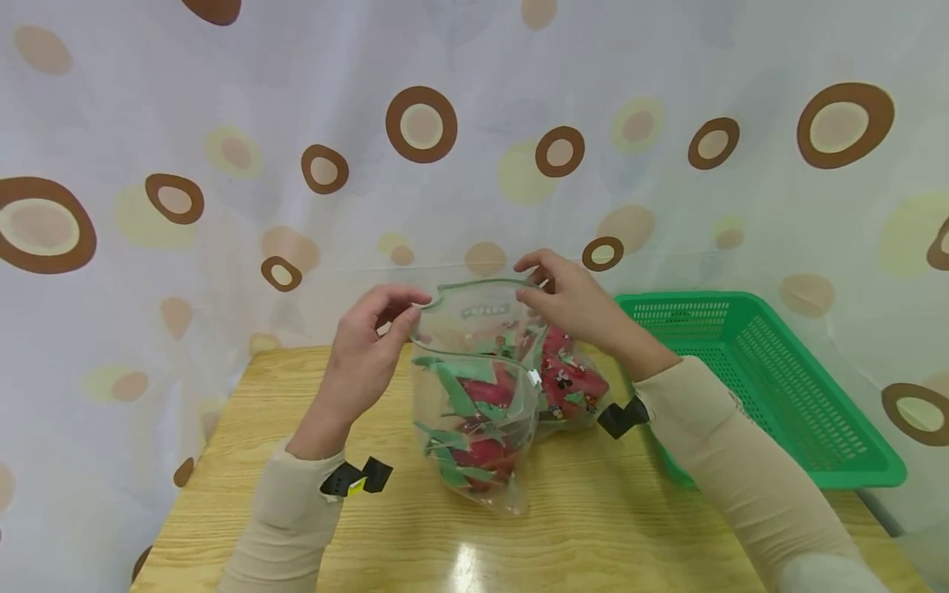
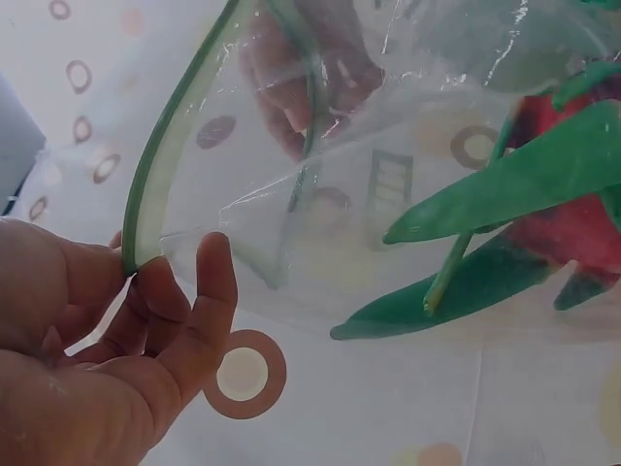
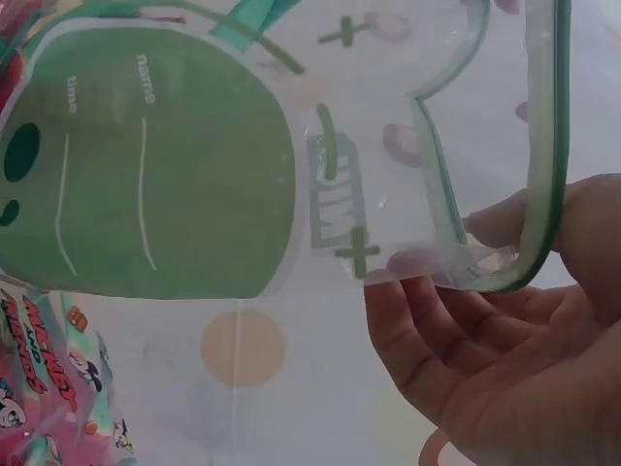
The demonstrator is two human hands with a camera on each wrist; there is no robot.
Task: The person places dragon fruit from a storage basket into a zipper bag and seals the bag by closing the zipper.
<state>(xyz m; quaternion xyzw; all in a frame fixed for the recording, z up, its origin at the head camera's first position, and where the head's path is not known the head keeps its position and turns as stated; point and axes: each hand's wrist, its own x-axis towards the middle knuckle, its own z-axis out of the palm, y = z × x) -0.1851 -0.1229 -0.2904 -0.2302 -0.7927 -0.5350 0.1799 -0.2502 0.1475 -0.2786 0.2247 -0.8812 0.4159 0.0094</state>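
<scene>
A clear zip bag with a green-edged mouth stands upright in the middle, its mouth spread wide. Inside lie red items with green leaf-like pieces; their exact kind is hard to tell. At the left end of the mouth, my left hand pinches the rim between thumb and fingers. My right hand pinches the opposite corner of the rim. A green printed label with "name" and "time" lines shows on the bag in the right wrist view. Just behind and right of it sits a red bag with cartoon prints.
A green perforated plastic basket stands at the right of the wooden table, beside my right forearm. Behind the table hangs a pale sheet with brown ring patterns.
</scene>
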